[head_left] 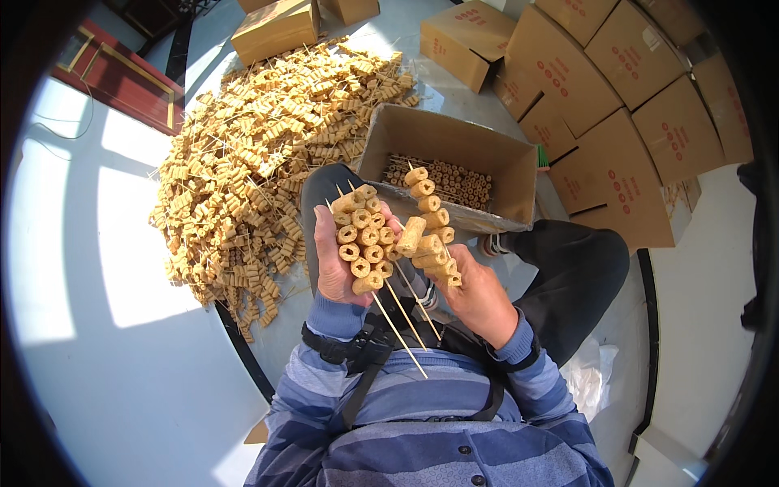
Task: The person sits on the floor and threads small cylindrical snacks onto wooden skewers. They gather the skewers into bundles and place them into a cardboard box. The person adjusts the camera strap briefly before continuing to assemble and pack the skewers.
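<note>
My left hand is closed round a bunch of skewers, each threaded with short, tan, hollow rolls. Their bare sticks point down toward my lap, and a few sharp tips stick out at the top. Beside it, my right hand grips more skewers of the same rolls, fanned apart with one tip pointing up. The two bunches nearly meet in the middle; whether they touch I cannot tell. Just beyond my hands stands an open cardboard box, its bottom lined with packed skewered rolls seen end-on.
A large heap of skewered rolls covers the floor at the far left. Closed cartons are stacked at the right, with more boxes behind. A clear plastic bag lies right of my leg. A red door is at the far left.
</note>
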Motion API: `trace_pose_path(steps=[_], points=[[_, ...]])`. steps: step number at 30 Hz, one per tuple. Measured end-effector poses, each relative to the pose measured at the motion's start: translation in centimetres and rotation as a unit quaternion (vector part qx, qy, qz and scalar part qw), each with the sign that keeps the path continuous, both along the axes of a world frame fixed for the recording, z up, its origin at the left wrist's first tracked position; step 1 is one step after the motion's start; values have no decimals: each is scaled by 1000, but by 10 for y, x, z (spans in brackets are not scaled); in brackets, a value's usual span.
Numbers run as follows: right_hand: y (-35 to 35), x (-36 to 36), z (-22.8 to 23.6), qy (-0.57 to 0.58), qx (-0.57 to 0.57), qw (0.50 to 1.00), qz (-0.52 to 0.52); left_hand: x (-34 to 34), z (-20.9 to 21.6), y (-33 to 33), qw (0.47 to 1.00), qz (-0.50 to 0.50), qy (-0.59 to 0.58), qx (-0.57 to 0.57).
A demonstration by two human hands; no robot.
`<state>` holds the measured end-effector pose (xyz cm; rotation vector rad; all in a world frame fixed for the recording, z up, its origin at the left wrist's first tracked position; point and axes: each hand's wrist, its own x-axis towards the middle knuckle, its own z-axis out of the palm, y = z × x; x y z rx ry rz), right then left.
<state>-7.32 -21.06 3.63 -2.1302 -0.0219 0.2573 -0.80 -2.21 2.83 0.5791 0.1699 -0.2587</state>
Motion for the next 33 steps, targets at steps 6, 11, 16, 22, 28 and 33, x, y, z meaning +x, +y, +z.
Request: trace_pose_path(steps=[6, 11, 16, 22, 28, 33], points=[[4, -8, 5, -17, 20, 999, 17, -4, -3, 0, 993, -55, 19, -102], [8, -11, 4, -56, 62, 996, 10, -4, -7, 1, 994, -63, -12, -89], [12, -12, -3, -60, 51, 996, -50, -10, -8, 2, 993, -36, 8, -109], [7, -4, 1, 189, 416, 889, -36, -8, -6, -1, 989, -94, -43, -106], [6, 6, 9, 227, 377, 898, 3, -5, -12, -7, 990, -63, -41, -119], [11, 3, 3, 220, 305, 926, 25, 0, -21, -2, 995, -21, -33, -89]])
